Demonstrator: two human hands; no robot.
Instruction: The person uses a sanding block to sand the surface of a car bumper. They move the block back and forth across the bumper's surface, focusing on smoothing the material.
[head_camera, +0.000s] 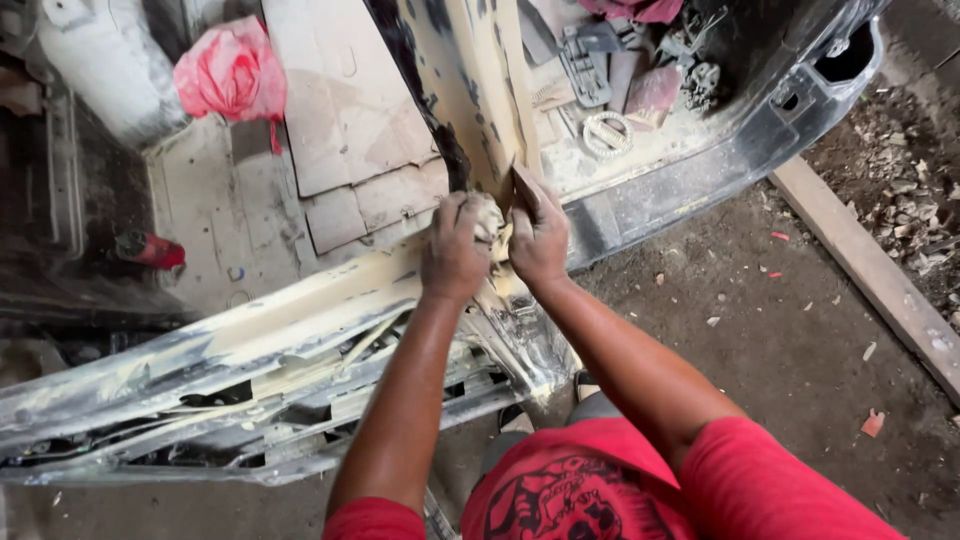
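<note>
A car body part, a bumper-like panel smeared with beige filler, lies across the lower left. My left hand is closed around a lump of beige putty held against the panel. My right hand grips a small dark flat scraper, its blade touching the putty and the upright filler-coated pillar. The two hands are pressed close together at the spot where the pillar meets the panel.
Inside the stripped vehicle floor lie a pink plastic bag, a red can, a round metal emblem and loose dark parts. A wooden plank lies on the dirt ground at right.
</note>
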